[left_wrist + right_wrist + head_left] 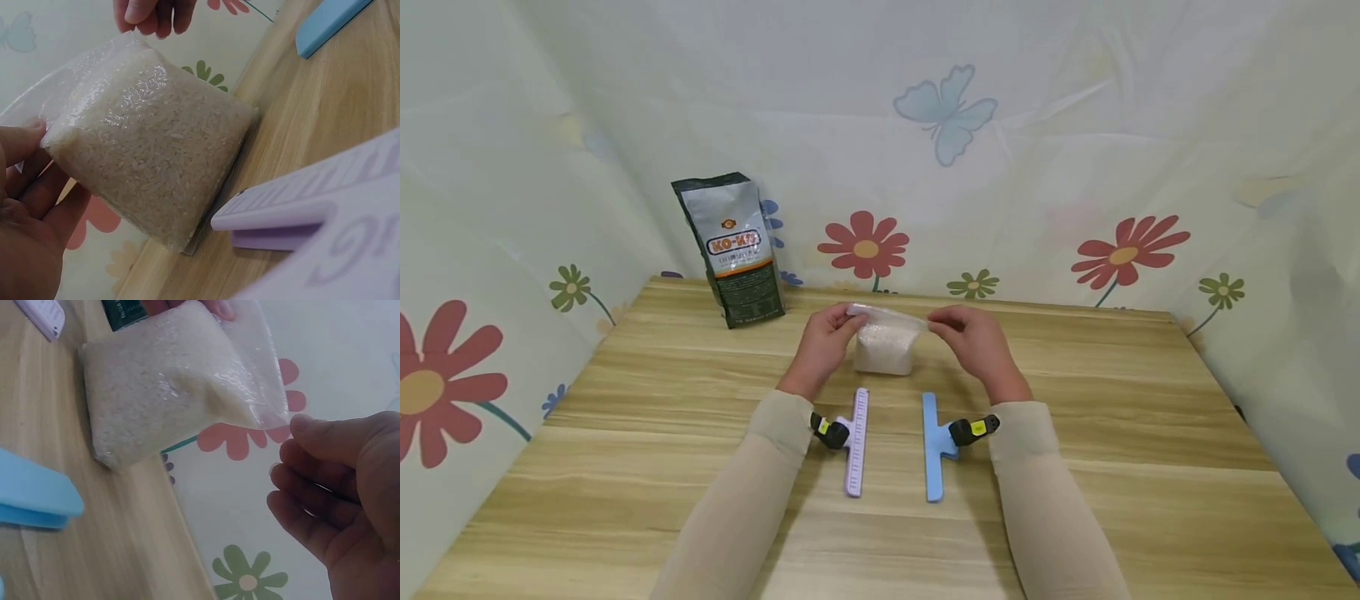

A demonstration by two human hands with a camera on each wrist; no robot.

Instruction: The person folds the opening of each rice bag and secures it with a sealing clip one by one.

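A clear plastic bag of rice point(883, 348) stands on the table, its loose top drawn out sideways between the two hands. The left hand point(824, 343) pinches the top at the left end, thumb in front, as the left wrist view also shows beside the rice point(156, 137). At the opposite corner, the right hand point(976, 342) holds the film between thumb and forefinger; in the right wrist view its other fingers point(312, 500) are loosely bent. Nearer the person lie a light purple bag clip point(857, 442) with ruler marks and a blue bag clip point(933, 446).
A green and silver printed pouch point(737, 250) stands at the back left of the wooden table point(1135, 500). Behind the table's back edge hangs a flower-patterned curtain point(1037, 192). Both clips lie below the wrists, close to the wrist cameras.
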